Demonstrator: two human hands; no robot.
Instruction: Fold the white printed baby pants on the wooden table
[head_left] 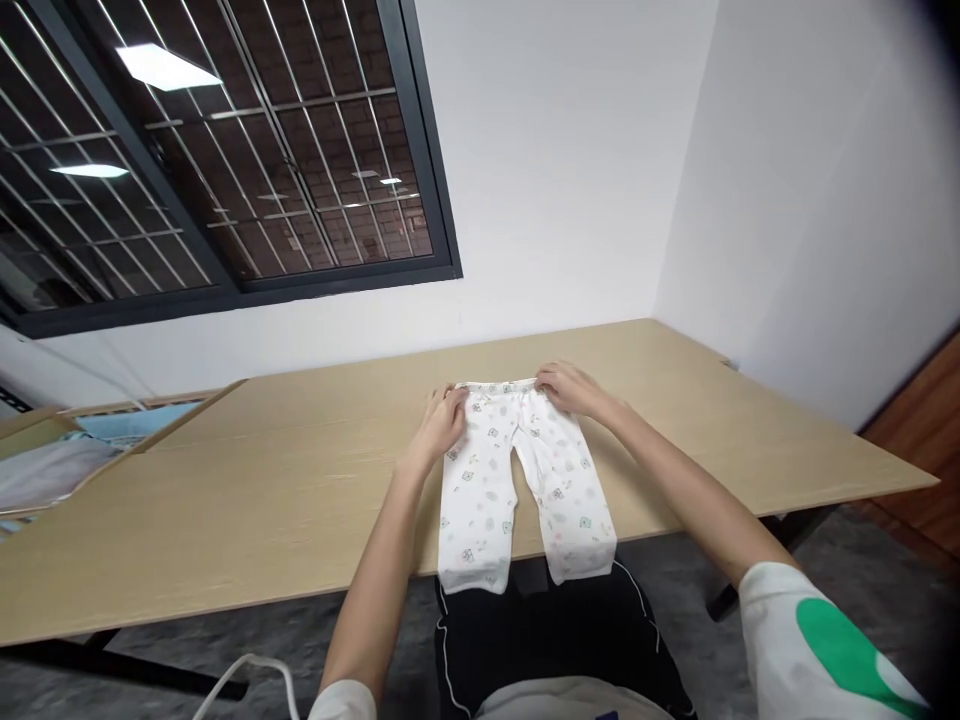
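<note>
The left hand (442,425) and the right hand (568,387) each pinch a waist corner of the white printed trousers (480,480), which lie across the near edge of the table (300,480), both leg ends overhanging it, so a loosened grip might let that overhang drag them off.

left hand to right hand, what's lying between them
The waistband of the white patterned pants spans the stretch between the left hand and the right hand, as the head view shows.

small white printed pants (480,480), spread flat
</note>
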